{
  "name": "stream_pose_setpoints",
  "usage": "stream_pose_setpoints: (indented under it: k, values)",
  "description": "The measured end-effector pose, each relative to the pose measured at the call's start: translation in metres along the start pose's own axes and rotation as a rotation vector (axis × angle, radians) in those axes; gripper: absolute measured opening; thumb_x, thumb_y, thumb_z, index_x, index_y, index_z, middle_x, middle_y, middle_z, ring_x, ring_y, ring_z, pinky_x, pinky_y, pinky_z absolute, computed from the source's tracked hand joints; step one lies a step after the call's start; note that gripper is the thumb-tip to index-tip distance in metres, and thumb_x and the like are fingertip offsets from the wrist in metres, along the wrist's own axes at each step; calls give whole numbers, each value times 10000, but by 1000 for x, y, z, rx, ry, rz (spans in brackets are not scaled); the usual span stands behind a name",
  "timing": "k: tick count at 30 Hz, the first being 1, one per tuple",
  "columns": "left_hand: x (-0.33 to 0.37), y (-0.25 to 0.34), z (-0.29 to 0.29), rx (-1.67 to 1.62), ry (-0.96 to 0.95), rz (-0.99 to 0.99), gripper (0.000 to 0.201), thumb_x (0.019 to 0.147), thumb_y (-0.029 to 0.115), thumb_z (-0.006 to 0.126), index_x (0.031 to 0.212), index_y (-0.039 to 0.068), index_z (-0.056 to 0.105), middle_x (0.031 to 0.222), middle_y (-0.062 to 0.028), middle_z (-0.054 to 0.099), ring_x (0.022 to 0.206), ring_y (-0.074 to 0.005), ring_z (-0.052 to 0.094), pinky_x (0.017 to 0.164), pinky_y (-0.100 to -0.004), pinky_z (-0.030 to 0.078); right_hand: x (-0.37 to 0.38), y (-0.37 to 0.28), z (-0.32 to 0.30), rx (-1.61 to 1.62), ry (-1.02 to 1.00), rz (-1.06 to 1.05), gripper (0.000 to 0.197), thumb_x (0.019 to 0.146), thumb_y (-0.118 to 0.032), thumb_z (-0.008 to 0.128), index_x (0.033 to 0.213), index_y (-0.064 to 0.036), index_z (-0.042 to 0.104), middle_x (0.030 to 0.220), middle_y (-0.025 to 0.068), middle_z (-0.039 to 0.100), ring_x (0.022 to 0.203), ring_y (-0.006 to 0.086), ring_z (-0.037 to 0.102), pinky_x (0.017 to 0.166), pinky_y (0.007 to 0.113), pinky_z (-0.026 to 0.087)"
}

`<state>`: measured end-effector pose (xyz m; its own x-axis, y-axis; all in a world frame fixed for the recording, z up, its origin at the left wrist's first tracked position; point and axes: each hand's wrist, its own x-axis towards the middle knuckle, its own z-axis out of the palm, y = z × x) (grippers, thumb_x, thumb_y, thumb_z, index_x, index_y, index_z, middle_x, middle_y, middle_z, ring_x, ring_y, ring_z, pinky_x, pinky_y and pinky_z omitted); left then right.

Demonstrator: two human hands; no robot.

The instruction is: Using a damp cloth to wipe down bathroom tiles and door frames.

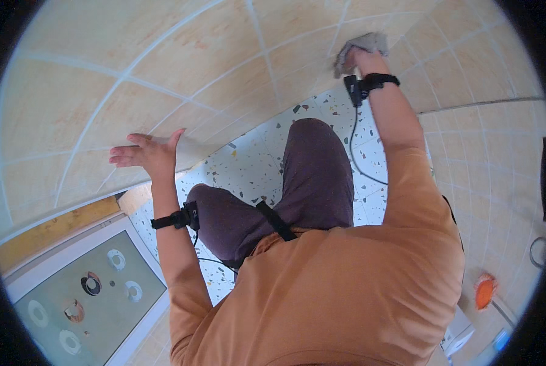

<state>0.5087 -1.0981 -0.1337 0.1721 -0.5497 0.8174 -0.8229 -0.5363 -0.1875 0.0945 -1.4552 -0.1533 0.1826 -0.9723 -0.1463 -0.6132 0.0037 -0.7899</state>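
My right hand (363, 56) reaches far forward and presses a grey cloth (364, 44) against the beige tiled wall (181, 61), near its foot. My left hand (148, 152) rests flat and open on the same wall, lower left, fingers spread and holding nothing. Both wrists wear black bands with a small device and a cable. I am crouched, with dark purple trousers (312, 177) and an orange shirt in view below.
A speckled terrazzo floor (254, 165) runs under my legs. A white-framed grey panel with round rings (83, 293) lies at the lower left beside a wooden strip. An orange round object (484, 291) sits at the lower right by another tiled wall.
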Motion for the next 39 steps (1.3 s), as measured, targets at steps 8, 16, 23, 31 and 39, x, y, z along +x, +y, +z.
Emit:
stream_pose_setpoints:
  k: [8,16,23,31,39]
  values:
    - [-2,1,9,24,7,41,1391,520,858,534,1417,78,-188,1364,-383,-270,1234,-604,-241,923,-741,-63,65,76,-39,-148,354,52,597,758,-358,651,1204,15,514,1190,263,546,1145,369,506,959,377,394]
    - [0,4,8,-30,-4,32,1392,505,832,577,1429,99,-161,1360,-384,-276,1230,-610,-241,918,-746,-68,42,83,49,-522,229,-7,518,745,-388,661,991,67,629,1050,301,586,1025,410,564,860,429,453]
    - [-8,10,20,-168,-34,-57,1265,540,780,625,1466,205,-18,1386,-362,-255,1239,-600,-242,921,-739,-90,-4,51,109,-417,58,91,627,746,-425,653,1097,88,565,1101,292,581,1079,378,552,911,411,417]
    - [-17,-17,-34,-553,-186,-2,794,793,232,680,1435,109,229,1492,-192,150,1353,-446,126,1070,-540,168,-61,-16,170,-574,-98,-33,397,868,-365,469,1123,-84,583,1030,291,598,1041,414,546,911,420,408]
    - [-91,-62,-93,-666,-215,-405,638,826,44,546,1393,-11,259,1428,-212,308,1316,-393,285,1076,-445,234,-105,-50,280,-715,-384,-189,667,848,-554,424,1148,26,558,1151,318,534,1089,415,520,955,420,374]
